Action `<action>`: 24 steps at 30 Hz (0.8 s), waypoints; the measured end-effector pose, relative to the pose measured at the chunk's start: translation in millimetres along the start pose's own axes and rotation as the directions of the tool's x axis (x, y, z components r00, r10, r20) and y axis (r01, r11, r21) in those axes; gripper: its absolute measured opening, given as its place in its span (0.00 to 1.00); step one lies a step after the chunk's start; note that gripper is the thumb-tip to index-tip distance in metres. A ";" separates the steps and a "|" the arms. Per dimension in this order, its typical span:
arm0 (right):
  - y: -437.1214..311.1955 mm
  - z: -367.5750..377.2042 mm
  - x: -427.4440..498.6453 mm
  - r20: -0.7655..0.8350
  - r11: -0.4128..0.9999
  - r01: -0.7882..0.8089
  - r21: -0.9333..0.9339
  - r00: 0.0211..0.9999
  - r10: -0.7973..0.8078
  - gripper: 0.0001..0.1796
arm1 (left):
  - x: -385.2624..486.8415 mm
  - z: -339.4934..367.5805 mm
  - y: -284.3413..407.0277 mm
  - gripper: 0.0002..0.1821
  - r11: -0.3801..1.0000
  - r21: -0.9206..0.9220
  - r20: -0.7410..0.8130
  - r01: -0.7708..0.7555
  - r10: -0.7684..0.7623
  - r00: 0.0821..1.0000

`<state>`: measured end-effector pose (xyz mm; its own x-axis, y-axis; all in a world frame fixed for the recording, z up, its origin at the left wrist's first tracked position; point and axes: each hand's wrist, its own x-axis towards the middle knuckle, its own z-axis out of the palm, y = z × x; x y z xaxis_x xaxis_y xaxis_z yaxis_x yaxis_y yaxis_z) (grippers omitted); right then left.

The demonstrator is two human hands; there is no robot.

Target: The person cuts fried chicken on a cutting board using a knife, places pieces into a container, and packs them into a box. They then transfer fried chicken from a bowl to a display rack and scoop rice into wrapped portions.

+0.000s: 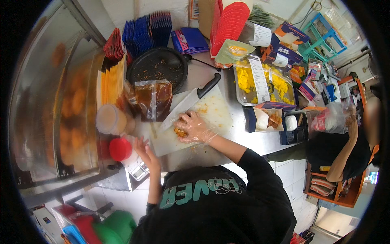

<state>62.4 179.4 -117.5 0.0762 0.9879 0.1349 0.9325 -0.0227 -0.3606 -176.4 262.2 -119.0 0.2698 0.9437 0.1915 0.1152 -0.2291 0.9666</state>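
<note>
My right hand [195, 127], in a clear plastic glove, grips a piece of breaded fried food [180, 132] that its fingers partly cover. Under it lies a white cutting board [213, 106] strewn with orange crumbs. A large kitchen knife [190, 99] with a black handle rests across the board, its blade beside my fingers. My bare left hand [147, 154] is raised with fingers apart, holding nothing. It is close to a jar with a red lid [120, 149] and a digital scale [139, 172]. A clear bag of brown sauce [153, 102] stands just behind the board.
A black round pan [157, 65] sits behind the sauce bag. To the right are a tray of yellow food [243, 80] and an open box with rice and fried food [265, 119]. A glass display case [61, 100] borders the left. Another person [338, 152] stands at right, holding a plastic bag.
</note>
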 end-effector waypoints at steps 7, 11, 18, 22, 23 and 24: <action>38.6 -2.6 -20.4 -0.238 0.999 0.011 0.036 0.971 -0.002 0.33 | 8.7 -1.6 7.6 0.29 0.999 -0.029 0.051 -0.032 0.033 0.998; 64.7 -23.3 -10.4 -0.475 0.863 -0.070 0.501 0.811 0.341 0.26 | 16.3 -2.5 11.2 0.28 0.998 -0.025 0.072 -0.050 0.052 0.996; 55.7 -78.5 -39.3 -0.215 0.131 0.209 0.969 0.453 0.865 0.23 | 42.5 42.9 33.1 0.26 0.987 -0.090 0.218 -0.136 0.153 0.964; 65.0 -121.8 -136.6 -0.277 0.082 0.465 0.881 0.369 0.887 0.24 | 41.8 86.6 51.3 0.25 0.969 -0.121 0.256 -0.214 0.238 0.937; 73.7 -131.8 -167.4 -0.329 0.150 0.472 0.869 0.323 0.887 0.24 | 36.5 98.4 55.3 0.26 0.969 -0.118 0.256 -0.216 0.240 0.936; 84.7 -141.4 -199.9 -0.295 0.189 0.411 0.892 0.212 0.932 0.27 | 30.0 111.9 59.5 0.26 0.963 -0.103 0.263 -0.250 0.268 0.927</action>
<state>176.1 -41.7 -44.6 0.9891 0.1428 -0.0349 -0.1072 0.5382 -0.8360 -54.5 250.1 -74.8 0.5326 0.7501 0.3920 -0.0548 -0.4316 0.9004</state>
